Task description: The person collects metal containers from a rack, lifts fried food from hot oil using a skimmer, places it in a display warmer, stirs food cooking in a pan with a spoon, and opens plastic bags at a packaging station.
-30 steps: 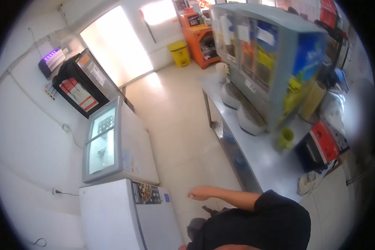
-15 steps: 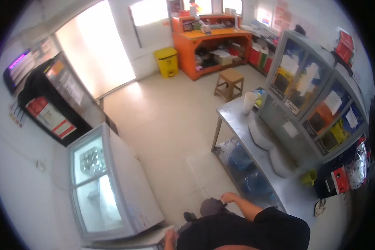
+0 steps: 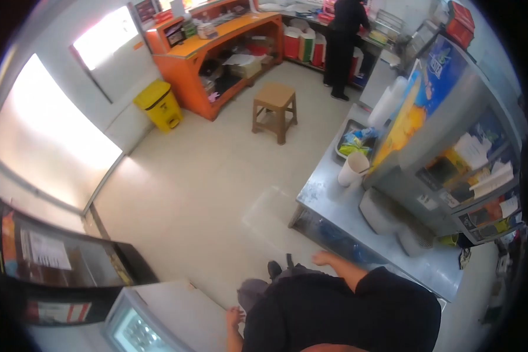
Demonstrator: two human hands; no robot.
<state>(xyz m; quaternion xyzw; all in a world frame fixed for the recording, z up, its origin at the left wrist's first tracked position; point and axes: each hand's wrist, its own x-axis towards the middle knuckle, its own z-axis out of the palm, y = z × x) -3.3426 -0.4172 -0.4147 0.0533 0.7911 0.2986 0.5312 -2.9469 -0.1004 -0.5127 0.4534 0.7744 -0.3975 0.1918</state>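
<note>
My left hand (image 3: pixel 235 317) hangs low at my side, beside the white chest freezer (image 3: pixel 179 302). Its fingers are loosely bent and a little apart, with nothing visible in them. In front of my waist is my right hand (image 3: pixel 324 258), its fingers loosely extended and no object showing in it. Nearest to that hand is the steel table (image 3: pixel 328 176), apart from it on the right. A white cup (image 3: pixel 353 169) stands on this table, near a tray (image 3: pixel 340 146) of coloured packets and the grey drink dispenser (image 3: pixel 408 190).
A brown stool (image 3: pixel 274 105) stands on the floor ahead. Beyond it are an orange counter (image 3: pixel 185 82) and a yellow pedal bin (image 3: pixel 160 105). A person in black (image 3: pixel 341 44) stands at the back counter. A dark display fridge (image 3: pixel 58 264) is at the left.
My view has moved forward and turned right. The stool and steel table look closer, and the person at the back now shows fully. My right hand has moved away from my dark clothing.
</note>
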